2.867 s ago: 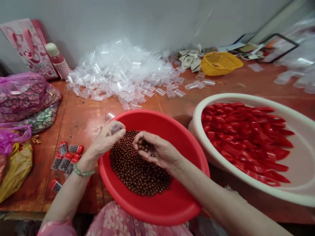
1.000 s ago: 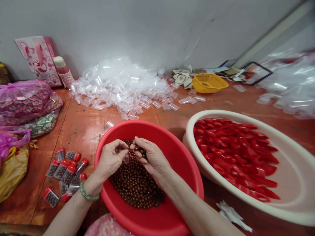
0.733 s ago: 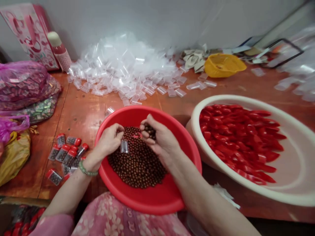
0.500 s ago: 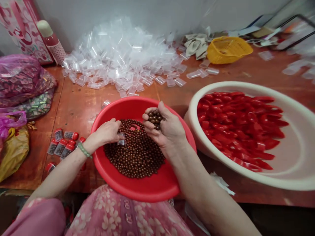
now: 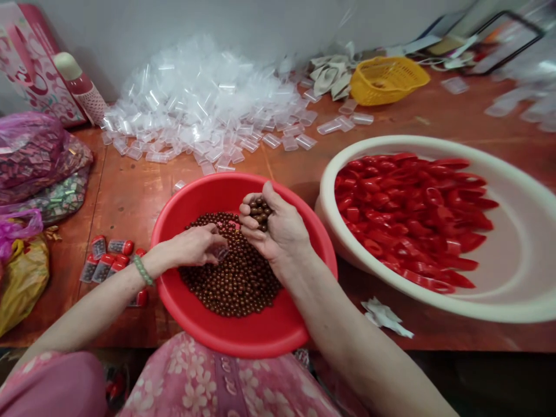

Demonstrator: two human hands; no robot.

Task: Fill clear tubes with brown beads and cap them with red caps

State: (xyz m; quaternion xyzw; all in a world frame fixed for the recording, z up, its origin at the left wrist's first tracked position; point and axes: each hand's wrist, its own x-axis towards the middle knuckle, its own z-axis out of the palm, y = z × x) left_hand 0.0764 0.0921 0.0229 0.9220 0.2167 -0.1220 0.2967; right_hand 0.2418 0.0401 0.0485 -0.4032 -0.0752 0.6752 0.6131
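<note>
A red basin (image 5: 234,341) in front of me holds a heap of small round brown beads (image 5: 243,281). Above its right side, my right hand (image 5: 286,231) is cupped around a handful of the same brown beads (image 5: 259,214). My left hand (image 5: 200,244), with a green bracelet at the wrist, reaches over the left part of the heap. Its fingers are closed on a small clear plastic container (image 5: 222,253), mostly hidden by them. To the left on the table lie several dark-filled clear containers with red caps (image 5: 104,267).
A white basin (image 5: 516,310) of red plastic pieces (image 5: 412,220) stands at right. Clear empty containers (image 5: 204,110) are piled along the wall. Also around are a yellow basket (image 5: 386,84), a bottle (image 5: 80,87), filled plastic bags (image 5: 39,156) and crumpled tissue (image 5: 384,315).
The view has shifted slightly. My left hand has turned, so the clear container is now more hidden behind its fingers. My right hand still holds its beads.
</note>
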